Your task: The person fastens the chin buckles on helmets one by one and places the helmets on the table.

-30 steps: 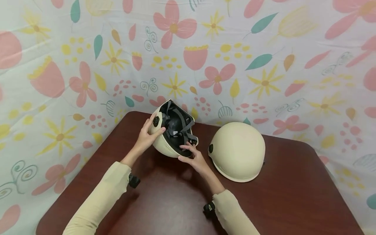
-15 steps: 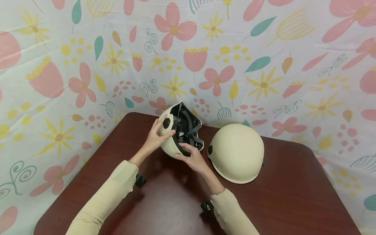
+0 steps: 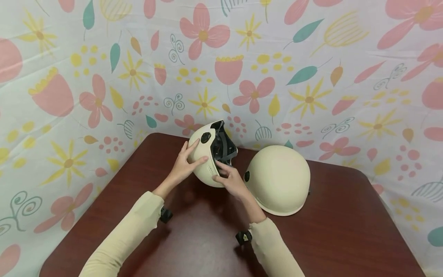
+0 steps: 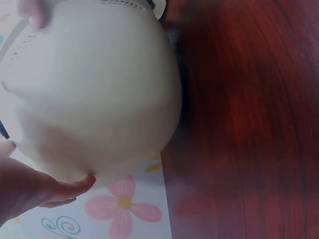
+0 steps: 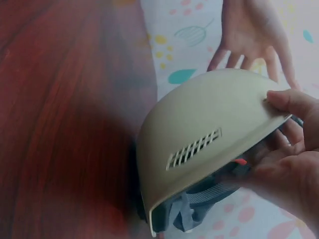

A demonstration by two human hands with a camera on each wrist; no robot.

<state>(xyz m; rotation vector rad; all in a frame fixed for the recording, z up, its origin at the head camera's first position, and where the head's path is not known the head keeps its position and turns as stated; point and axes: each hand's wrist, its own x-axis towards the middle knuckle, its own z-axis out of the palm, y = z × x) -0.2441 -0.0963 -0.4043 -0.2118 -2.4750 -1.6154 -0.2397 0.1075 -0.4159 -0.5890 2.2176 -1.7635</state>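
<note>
A cream helmet is tipped on its side over the back of the table, its dark padded inside and grey straps facing right. My left hand holds the shell from the left, thumb and fingers spread below a round black knob. On the near right rim is my right hand, gripping it with the thumb outside and fingers inside. The right wrist view shows a slatted vent near the rim and the left hand behind the shell. Some right fingers are hidden by the rim.
A second cream helmet sits dome-up on the dark red-brown table, just right of my right hand. Flower-printed cloth hangs close behind the table's back edge and along its left side.
The held helmet has moved slightly right and turned, so more outer shell and less of the inside shows. My left thumb has shifted from the rim onto the shell. The second helmet stays put.
</note>
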